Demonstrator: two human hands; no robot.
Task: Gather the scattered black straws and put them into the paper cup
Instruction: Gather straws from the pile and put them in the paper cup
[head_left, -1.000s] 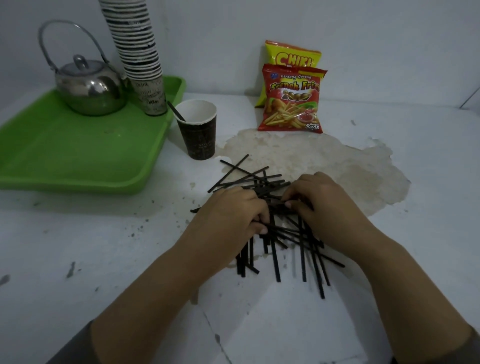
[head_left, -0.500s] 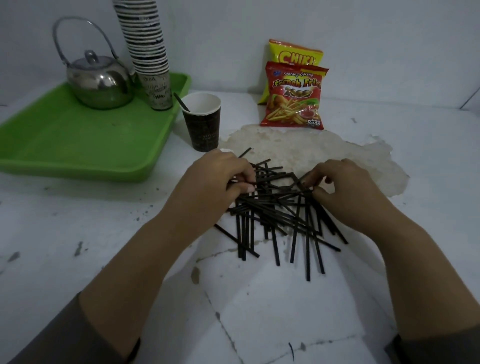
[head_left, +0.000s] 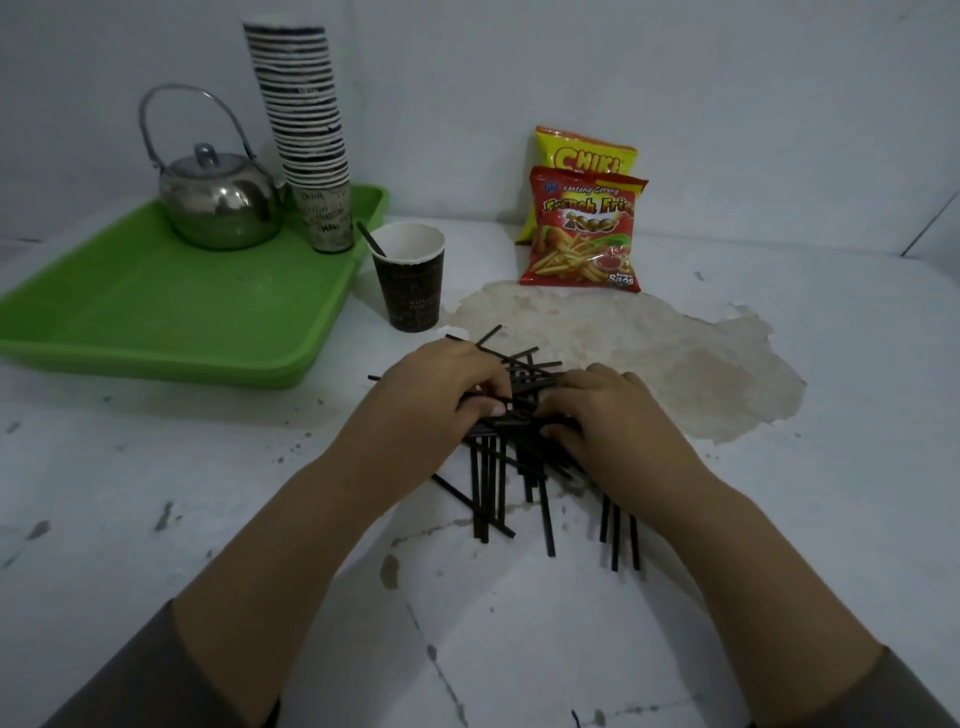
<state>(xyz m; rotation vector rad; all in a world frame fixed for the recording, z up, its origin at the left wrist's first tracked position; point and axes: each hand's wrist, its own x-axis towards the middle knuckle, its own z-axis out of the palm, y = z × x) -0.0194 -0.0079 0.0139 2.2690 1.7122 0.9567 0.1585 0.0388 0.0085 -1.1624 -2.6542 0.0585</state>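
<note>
Several black straws (head_left: 488, 483) lie in a loose pile on the white table, some crossed, some pointing toward me. My left hand (head_left: 441, 395) rests on the pile's left side with its fingers curled over straws. My right hand (head_left: 608, 415) presses on the right side, fingers curled around straws too. The two hands nearly touch over the middle of the pile. A dark paper cup (head_left: 410, 278) with a white inside stands upright just beyond the pile. One black straw (head_left: 370, 239) leans in it.
A green tray (head_left: 156, 306) at the left holds a metal kettle (head_left: 218, 202) and a tall stack of paper cups (head_left: 306, 130). Two snack bags (head_left: 584, 228) lean on the back wall. A brown stain (head_left: 649, 353) spreads on the table at the right.
Both hands have drawn closer together, pushing the straws into a tighter pile. Earlier the hands were spread wider apart on its edges.
</note>
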